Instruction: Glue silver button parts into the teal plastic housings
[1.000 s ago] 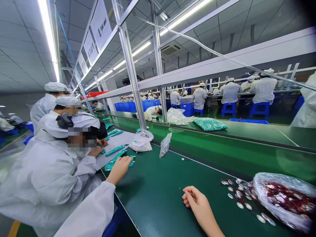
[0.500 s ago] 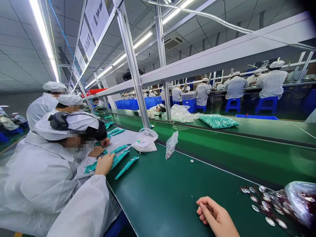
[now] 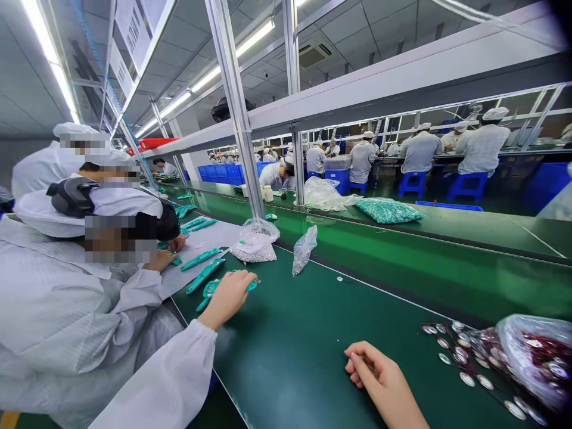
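My left hand (image 3: 383, 381) rests on the green belt (image 3: 295, 351) at the bottom of the view, fingers curled in, with nothing visible in it. To its right lie several small round silver discs on dark red wires (image 3: 460, 360), spilling from a clear plastic bag (image 3: 536, 357) of the same parts. My hand does not touch them. My right hand is out of view. To the left, a co-worker's hand (image 3: 229, 295) in a white sleeve rests on a teal plastic part (image 3: 210, 290).
More teal parts (image 3: 200, 258) lie on white paper by the co-workers at left. Two small clear bags of tiny pieces (image 3: 255, 244) (image 3: 304, 250) stand near a metal frame post (image 3: 241, 137). A bag of teal parts (image 3: 388, 210) lies on the far belt. Seated workers fill the back row.
The view has swung a little left and down. The co-worker's hand has reached forward onto a teal part. My left hand stays curled on the belt, about where it was.
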The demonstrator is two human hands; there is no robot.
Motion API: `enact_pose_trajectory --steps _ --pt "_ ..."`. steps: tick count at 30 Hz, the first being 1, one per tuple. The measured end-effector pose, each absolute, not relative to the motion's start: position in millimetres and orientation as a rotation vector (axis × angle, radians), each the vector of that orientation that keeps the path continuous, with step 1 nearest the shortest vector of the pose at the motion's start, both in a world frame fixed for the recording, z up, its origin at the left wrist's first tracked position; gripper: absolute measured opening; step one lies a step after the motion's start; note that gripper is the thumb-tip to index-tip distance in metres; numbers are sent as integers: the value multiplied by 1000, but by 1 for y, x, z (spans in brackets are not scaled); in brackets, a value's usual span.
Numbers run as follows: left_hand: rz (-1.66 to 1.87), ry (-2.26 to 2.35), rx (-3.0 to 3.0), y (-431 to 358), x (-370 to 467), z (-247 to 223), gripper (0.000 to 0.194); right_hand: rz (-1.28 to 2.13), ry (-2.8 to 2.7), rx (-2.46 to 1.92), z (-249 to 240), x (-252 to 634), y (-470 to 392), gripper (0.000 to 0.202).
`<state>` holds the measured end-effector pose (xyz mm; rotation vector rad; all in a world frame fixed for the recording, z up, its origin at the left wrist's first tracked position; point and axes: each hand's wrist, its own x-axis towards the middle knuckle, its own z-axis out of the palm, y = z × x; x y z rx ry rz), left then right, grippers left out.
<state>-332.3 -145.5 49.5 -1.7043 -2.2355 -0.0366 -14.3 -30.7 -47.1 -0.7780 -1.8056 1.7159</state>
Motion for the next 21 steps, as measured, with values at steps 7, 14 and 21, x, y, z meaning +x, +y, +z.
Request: enact_pose_trajectory --steps 7,14,21 --pt "-36 -2194 -1953 -138 -308 17 13 1722 -1836 -715 -47 -14 -30 42" --pt "-176 -2289 -2038 -147 -317 39 45 1682 -1832 -712 -40 -16 -33 33" --pt "-193 -2502 -2028 -152 -308 50 63 1690 -1844 -715 -37 -17 -32 28"
